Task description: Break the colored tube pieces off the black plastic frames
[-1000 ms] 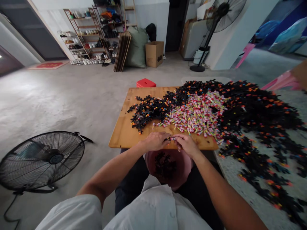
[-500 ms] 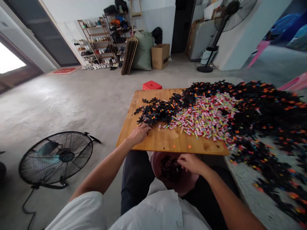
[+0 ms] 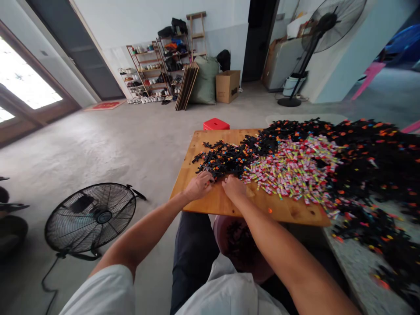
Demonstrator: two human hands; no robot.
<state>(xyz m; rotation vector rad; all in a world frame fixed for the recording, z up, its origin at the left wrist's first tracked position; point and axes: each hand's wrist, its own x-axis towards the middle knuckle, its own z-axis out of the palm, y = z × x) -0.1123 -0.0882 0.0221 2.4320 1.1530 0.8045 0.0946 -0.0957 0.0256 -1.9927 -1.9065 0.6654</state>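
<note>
My left hand (image 3: 199, 185) rests at the near edge of a pile of small black plastic pieces (image 3: 226, 158) with orange and yellow parts. Its fingers are curled together, and a dark bit shows at the fingertips, too small to name. Close beside it on the right, my right hand (image 3: 235, 188) is closed over the wooden board, and its fingertips hide whatever they may hold. To the right of both hands lies a heap of small wrapped tubes (image 3: 292, 168), white, pink and yellow-green. Below the board, a reddish tub (image 3: 219, 229) between my legs contains more black pieces.
The wooden board (image 3: 187, 175) ends just ahead of my lap. More black pieces (image 3: 377, 162) spread over a stone-like surface (image 3: 341, 253) at right. A floor fan (image 3: 95, 214) stands at left, a red stool (image 3: 216, 124) behind the board, a pedestal fan (image 3: 302, 70) farther back.
My right hand has risen from above the tub to the board, next to my left hand. The left hand stays by the black pieces. The view has shifted slightly.
</note>
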